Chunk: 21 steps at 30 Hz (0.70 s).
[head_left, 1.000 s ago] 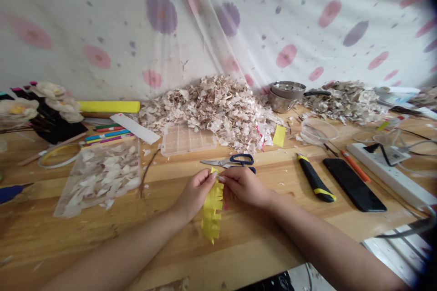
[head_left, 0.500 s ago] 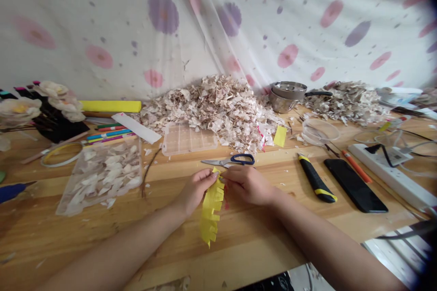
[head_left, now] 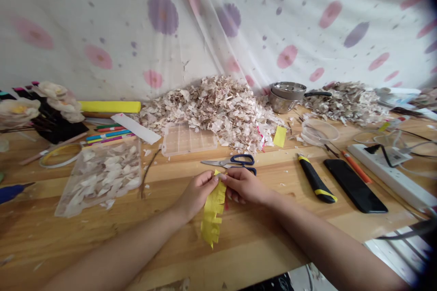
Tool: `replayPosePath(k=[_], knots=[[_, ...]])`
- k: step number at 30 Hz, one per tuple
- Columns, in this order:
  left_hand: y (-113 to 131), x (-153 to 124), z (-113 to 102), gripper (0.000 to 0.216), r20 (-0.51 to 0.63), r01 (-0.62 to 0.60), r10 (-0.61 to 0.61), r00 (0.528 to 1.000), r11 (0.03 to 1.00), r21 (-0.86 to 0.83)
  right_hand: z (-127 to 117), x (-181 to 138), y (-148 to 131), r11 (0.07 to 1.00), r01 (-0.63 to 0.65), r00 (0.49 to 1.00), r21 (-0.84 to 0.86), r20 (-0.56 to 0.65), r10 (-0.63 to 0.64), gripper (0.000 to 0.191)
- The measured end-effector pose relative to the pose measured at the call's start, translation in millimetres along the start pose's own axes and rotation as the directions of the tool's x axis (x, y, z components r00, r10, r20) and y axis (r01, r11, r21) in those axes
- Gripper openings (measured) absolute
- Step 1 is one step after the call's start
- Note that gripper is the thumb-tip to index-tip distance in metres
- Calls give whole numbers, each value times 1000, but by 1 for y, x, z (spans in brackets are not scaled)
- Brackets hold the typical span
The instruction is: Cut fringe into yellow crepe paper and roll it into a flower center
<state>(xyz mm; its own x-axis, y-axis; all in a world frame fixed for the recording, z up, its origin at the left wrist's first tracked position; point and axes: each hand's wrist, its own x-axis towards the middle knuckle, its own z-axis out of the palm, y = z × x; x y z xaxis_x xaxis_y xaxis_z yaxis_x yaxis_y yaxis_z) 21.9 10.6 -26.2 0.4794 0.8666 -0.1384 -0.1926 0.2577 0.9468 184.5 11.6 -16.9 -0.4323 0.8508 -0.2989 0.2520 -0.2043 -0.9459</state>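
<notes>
A yellow strip of crepe paper [head_left: 212,213], cut into a fringe along one side, hangs down over the wooden table [head_left: 102,236]. My left hand [head_left: 196,193] pinches its top end from the left, fingers closed. My right hand [head_left: 244,186] pinches the same top end from the right, fingertips nearly meeting the left ones. Blue-handled scissors [head_left: 230,161] lie on the table just beyond both hands.
A big heap of pale paper scraps [head_left: 215,109] fills the back middle, a clear divided box [head_left: 188,138] before it. A bag of petals [head_left: 100,175], markers [head_left: 107,135] and paper flowers [head_left: 20,109] lie left. A utility knife [head_left: 316,184], phone [head_left: 355,184], power strip [head_left: 392,173] and metal bowls [head_left: 285,95] sit right.
The hands shifted slightly at the top of the strip, and the hanging fringe swayed a little; nothing was let go.
</notes>
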Motion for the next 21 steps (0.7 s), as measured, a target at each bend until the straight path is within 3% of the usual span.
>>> replayPosePath(k=[4, 9, 17, 21], knots=[[4, -1, 4, 30, 48, -6, 8, 999, 999, -44, 0, -1, -3, 997, -42, 999, 64, 14, 41, 43], [3, -1, 3, 31, -10, 7, -8, 1000, 997, -73, 1, -1, -3, 995, -21, 1000, 101, -15, 23, 47], [0, -1, 0, 31, -74, 20, -26, 997, 997, -71, 4, 0, 1, 996, 88, 994, -29, -68, -90, 55], [1, -1, 1, 31, -60, 19, -23, 998, 998, -63, 5, 1, 2, 995, 90, 990, -53, -102, -95, 49]])
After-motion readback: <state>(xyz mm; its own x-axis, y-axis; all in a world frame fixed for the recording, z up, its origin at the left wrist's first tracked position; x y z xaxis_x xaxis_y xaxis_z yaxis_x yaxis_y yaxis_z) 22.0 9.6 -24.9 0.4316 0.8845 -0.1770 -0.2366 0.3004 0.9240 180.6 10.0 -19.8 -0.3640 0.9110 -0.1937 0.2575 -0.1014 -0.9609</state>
